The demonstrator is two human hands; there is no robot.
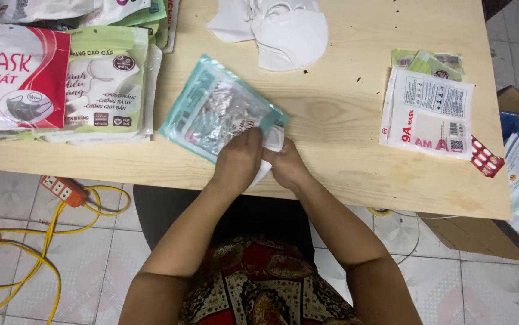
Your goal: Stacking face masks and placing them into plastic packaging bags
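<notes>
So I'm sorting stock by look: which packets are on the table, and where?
Teal-edged clear pouch: centre, under both hands, left hand, right hand.
Red and white packet: far left.
Green and white packet: beside it.
White flat packet: right side.
Small red strip: right edge.

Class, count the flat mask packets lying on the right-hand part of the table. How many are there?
2 clearly: a white packet near the right edge, and a small green packet just above it, partly tucked under its top. Others may be hidden beneath.
</notes>
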